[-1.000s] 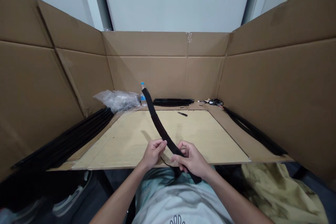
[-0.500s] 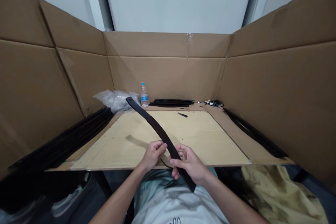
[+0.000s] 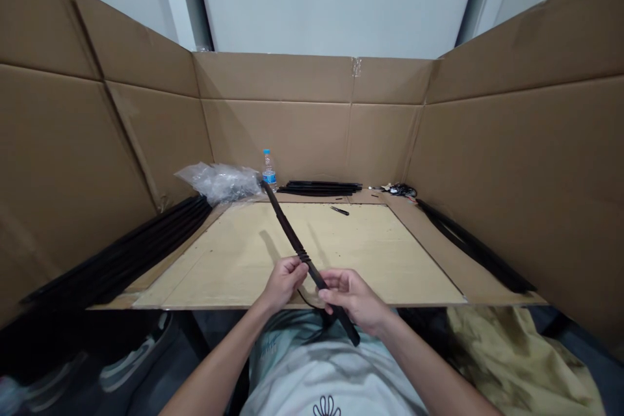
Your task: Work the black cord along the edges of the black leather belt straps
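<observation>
A long, slightly curved black strip [image 3: 287,227] slants across the space in front of me, its narrow edge turned toward the camera. Dark cord is wound around its middle in several turns. My left hand [image 3: 286,281] pinches the strip just by those turns, thumb against fingers. Lower down, my right hand [image 3: 351,298] has its fingers and thumb closed around the strip. From between the hands a loose length of dark cord [image 3: 308,301] hangs in a loop toward my lap. The strip's lower end sticks out below my right hand.
A small knife-like tool [image 3: 340,210] lies on the pale board [image 3: 380,253]. Black strips are stacked at the left [image 3: 131,247], back [image 3: 319,188] and right [image 3: 472,250]. Beside a plastic bag [image 3: 219,182] stands a water bottle [image 3: 268,171]. Cardboard walls [image 3: 292,130] surround the table.
The black strip has rotated from its broad face to its narrow edge, and its far end has shifted right. Both hands keep hold of it.
</observation>
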The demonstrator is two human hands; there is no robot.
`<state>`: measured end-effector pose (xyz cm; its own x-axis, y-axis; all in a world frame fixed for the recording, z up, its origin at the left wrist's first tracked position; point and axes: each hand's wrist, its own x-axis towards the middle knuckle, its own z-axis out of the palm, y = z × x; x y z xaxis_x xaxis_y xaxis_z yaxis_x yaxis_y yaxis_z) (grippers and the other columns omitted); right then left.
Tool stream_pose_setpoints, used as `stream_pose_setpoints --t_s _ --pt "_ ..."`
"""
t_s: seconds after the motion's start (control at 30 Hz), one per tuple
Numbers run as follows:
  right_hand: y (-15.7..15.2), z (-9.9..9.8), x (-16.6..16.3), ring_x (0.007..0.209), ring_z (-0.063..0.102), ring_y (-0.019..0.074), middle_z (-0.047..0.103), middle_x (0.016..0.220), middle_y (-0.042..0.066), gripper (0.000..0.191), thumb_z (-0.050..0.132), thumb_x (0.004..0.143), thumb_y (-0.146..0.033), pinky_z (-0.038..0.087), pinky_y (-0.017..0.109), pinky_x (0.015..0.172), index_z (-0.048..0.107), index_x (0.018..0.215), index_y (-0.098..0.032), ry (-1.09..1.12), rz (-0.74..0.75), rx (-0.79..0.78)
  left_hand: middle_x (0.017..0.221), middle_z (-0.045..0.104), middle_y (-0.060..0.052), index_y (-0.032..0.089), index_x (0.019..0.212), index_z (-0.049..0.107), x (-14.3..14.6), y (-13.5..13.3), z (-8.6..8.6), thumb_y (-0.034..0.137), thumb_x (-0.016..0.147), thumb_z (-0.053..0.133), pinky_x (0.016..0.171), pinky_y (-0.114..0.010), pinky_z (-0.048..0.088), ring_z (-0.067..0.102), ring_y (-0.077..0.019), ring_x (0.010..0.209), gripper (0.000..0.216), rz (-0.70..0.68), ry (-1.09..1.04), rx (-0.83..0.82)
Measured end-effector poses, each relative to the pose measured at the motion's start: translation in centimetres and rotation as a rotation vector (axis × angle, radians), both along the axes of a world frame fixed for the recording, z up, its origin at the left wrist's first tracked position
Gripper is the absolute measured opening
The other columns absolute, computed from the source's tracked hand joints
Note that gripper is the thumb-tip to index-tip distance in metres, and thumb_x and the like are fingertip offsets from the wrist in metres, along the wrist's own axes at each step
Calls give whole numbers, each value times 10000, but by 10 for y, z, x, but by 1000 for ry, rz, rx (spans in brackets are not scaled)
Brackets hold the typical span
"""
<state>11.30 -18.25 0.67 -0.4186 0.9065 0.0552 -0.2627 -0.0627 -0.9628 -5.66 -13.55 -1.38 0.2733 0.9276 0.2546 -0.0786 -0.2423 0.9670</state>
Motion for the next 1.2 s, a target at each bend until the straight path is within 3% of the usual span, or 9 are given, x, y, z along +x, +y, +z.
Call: stream_pose_setpoints --t_s 0.07,0.17,0.3,0.43,0.63,0.8,0.93,1.07,1.2 --pt "-1 1 1 493 507 65 604 664 -30 380 847 578 -328 444 211 490 639 832 -137 -48 32 29 417 276 87 197 509 372 -1 -1 0 727 623 605 412 -225 149 210 -54 397 589 -14 14 5" --pt "-2 4 2 534 606 109 647 736 -20 449 857 545 -339 482 218 461 509 779 -180 -63 8 21 428 298 73 188 493 383 -1 -4 4 684 667 603 423 -232 158 226 -61 414 570 -22 39 21" --pt "-2 5 -2 401 533 78 699 736 15 462 786 632 -438 343 165 333 400 748 -213 -61 -77 84 436 302 68 183 485 386 0 -7 9 639 700 605 435 -239 163 229 -69 432 551 -4 64 43" --pt "1 5 -4 418 493 75 686 665 3 433 736 655 -514 329 176 368 439 718 -206 11 -175 17 459 292 68 181 493 386 2 -5 10 621 714 607 443 -241 166 229 -75 458 540 45 68 66" --pt "-2 1 -7 475 486 61 615 607 -41 444 828 584 -398 368 191 468 630 897 -152 54 -161 -42 448 286 78 184 534 423 3 -3 5 679 662 608 422 -226 152 225 -73 448 544 23 53 72" --pt "-6 -2 -9 487 569 89 625 675 -44 434 852 561 -351 434 209 467 544 812 -176 27 -114 -17 456 315 74 170 548 457 1 -6 6 648 690 607 418 -218 160 237 -66 438 521 -24 53 72" --pt "-5 2 -9 474 574 98 674 716 -13 476 839 587 -390 398 196 421 440 773 -207 57 -136 -1 454 316 72 165 526 450 0 -8 8 597 717 617 424 -217 171 244 -66 441 501 -54 53 72" --pt "-3 5 -7 556 571 95 676 698 2 419 800 640 -428 415 201 505 467 729 -190 146 -159 -56 456 289 78 171 517 412 1 -7 9 581 743 602 433 -214 180 234 -66 450 505 -40 39 80" --pt "-2 0 -7 546 542 81 630 661 -40 513 863 562 -348 420 204 523 573 951 -182 136 -177 -68 489 344 67 166 543 443 2 -4 7 651 670 630 453 -208 232 289 -72 475 535 -60 35 87"
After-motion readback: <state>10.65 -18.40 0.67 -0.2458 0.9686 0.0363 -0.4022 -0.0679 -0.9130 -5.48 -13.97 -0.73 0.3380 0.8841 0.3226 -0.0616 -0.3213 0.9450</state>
